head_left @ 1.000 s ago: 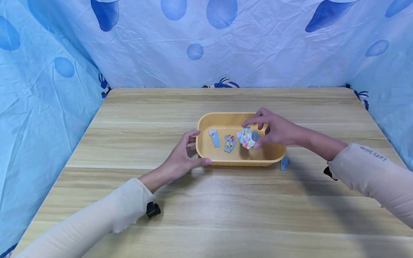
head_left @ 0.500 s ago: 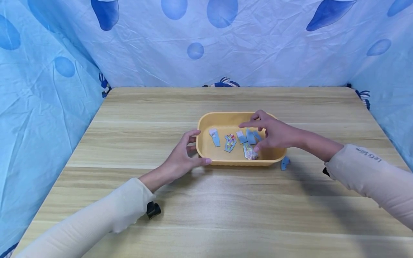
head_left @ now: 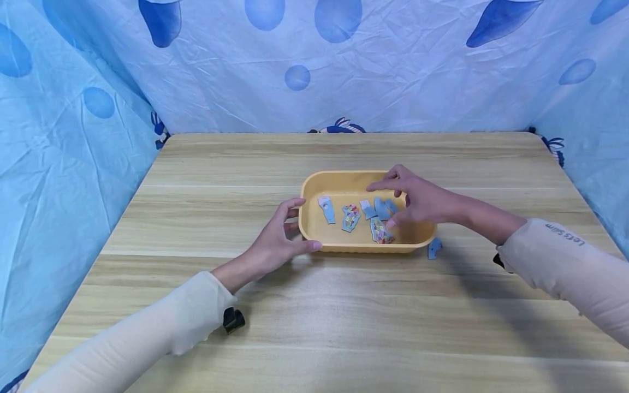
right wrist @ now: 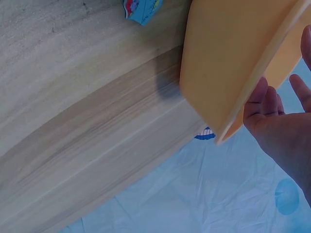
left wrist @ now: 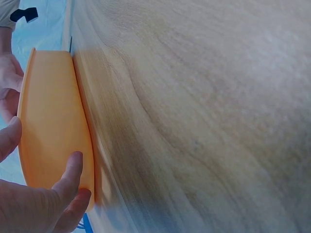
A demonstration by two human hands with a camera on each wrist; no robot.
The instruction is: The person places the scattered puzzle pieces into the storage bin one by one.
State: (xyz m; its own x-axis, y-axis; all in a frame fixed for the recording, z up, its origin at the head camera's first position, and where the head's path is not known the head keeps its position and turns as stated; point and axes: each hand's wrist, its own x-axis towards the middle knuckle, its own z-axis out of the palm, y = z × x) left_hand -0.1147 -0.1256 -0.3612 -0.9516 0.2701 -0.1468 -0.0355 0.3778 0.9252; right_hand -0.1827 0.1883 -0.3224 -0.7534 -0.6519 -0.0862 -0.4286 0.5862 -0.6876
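A yellow plastic tray stands on the table with several puzzle-like printed pieces lying on its floor. My left hand holds the tray's left end, thumb at the front rim and fingers against the side wall. Over the tray's right half hovers my right hand, thumb and forefinger spread apart with nothing between them. Below its thumb lies a multicoloured piece, beside a blue piece. Further left are another multicoloured piece and a blue-and-pink piece.
Just outside the tray's front right corner a blue piece lies on the wooden table; the right wrist view also catches a blue-and-red piece. A blue patterned curtain hangs behind the table and along both sides.
My right hand has let go of the multicoloured piece, which dropped to the tray floor near the front wall. The right hand has barely shifted since; my left hand stays on the tray.
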